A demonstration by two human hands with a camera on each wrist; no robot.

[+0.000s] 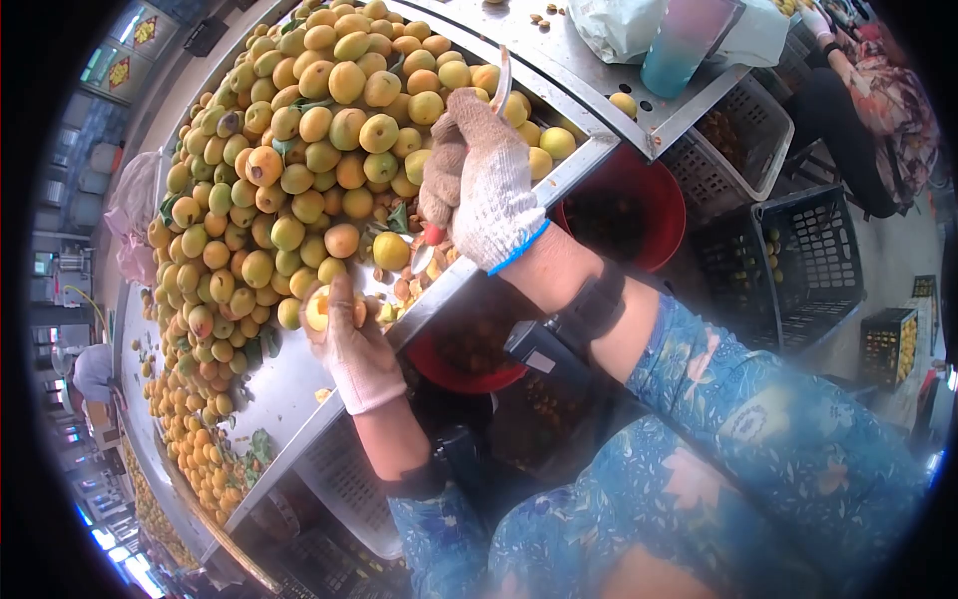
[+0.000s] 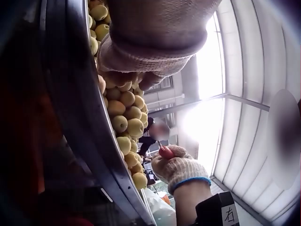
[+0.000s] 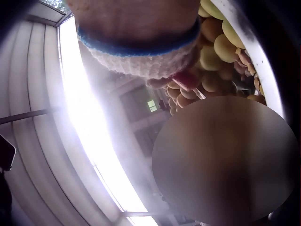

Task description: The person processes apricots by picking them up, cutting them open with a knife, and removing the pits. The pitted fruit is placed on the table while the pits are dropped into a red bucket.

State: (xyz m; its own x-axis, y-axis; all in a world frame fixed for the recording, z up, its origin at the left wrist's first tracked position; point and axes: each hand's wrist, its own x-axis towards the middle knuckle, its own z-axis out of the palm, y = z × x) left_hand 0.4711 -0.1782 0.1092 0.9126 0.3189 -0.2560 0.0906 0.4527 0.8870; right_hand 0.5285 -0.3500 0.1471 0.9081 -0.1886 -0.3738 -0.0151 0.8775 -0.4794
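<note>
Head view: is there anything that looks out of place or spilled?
One fruit sits near the cup, apart from the pile, so it looks stray. Scraps lie loose on the table, near its edge.

We see a fruit pile (image 1: 261, 165) on a table (image 1: 279, 389) ahead of the left hand (image 1: 357, 357), one fruit (image 1: 317, 311) in its grip; right of the right hand (image 1: 484, 185) stand a tub (image 1: 673, 215), then crates (image 1: 826, 285), and, ahead, a cup (image 1: 677, 55) on a second table (image 1: 589, 75).
</note>
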